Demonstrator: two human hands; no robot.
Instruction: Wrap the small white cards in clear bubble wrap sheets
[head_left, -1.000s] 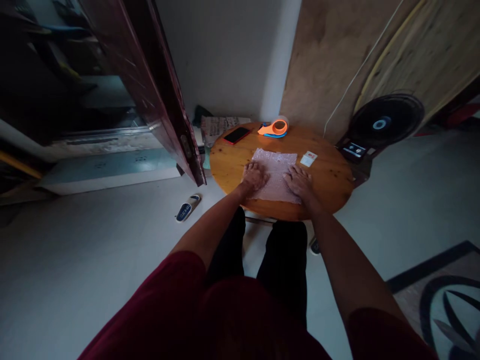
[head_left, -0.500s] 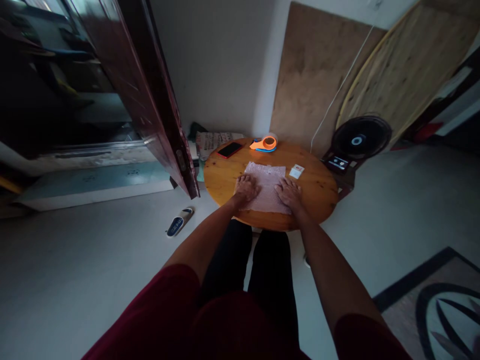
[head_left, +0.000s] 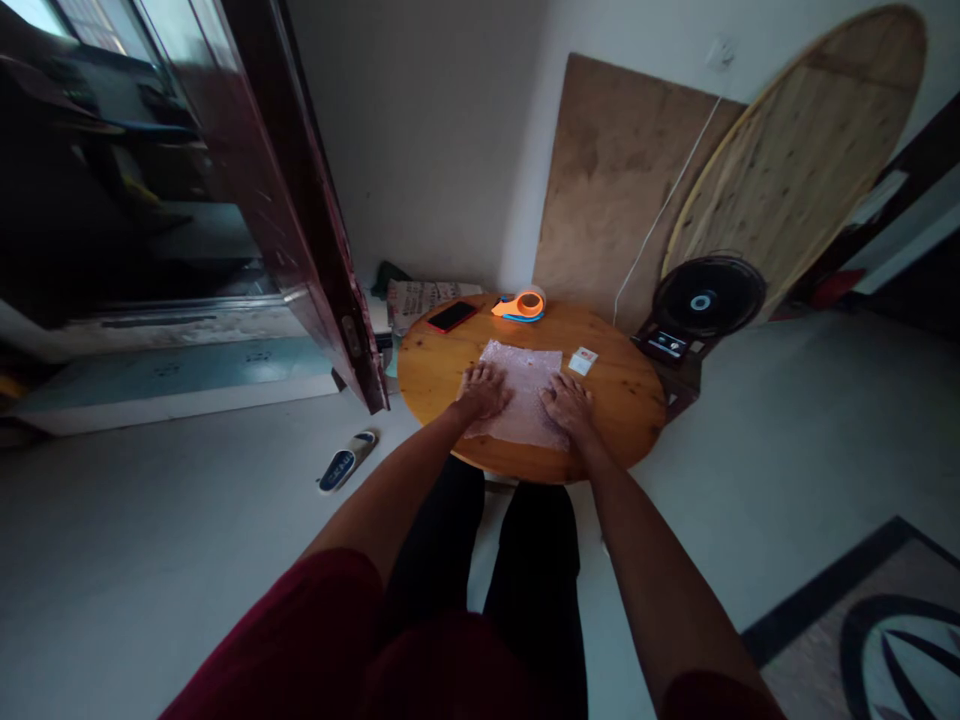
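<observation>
A pinkish sheet of bubble wrap (head_left: pixel 523 385) lies flat on a round wooden table (head_left: pixel 630 410). My left hand (head_left: pixel 482 390) rests palm down on the sheet's left near corner, fingers spread. My right hand (head_left: pixel 568 402) lies flat on its right near side, fingers stretched out. Neither hand holds anything. Beyond the sheet sit an orange tape dispenser (head_left: pixel 521 304), a dark phone with a red edge (head_left: pixel 451 316) and a small white card (head_left: pixel 583 361).
A dark red door (head_left: pixel 300 210) stands open at the left. A black fan (head_left: pixel 705 298) stands right of the table before leaning wooden boards (head_left: pixel 622 170). A sandal (head_left: pixel 345 463) lies on the floor at left; a patterned rug (head_left: pixel 870 620) at right.
The view has tilted up and the table appears farther away and lower in the picture. Both hands stay flat on the bubble wrap.
</observation>
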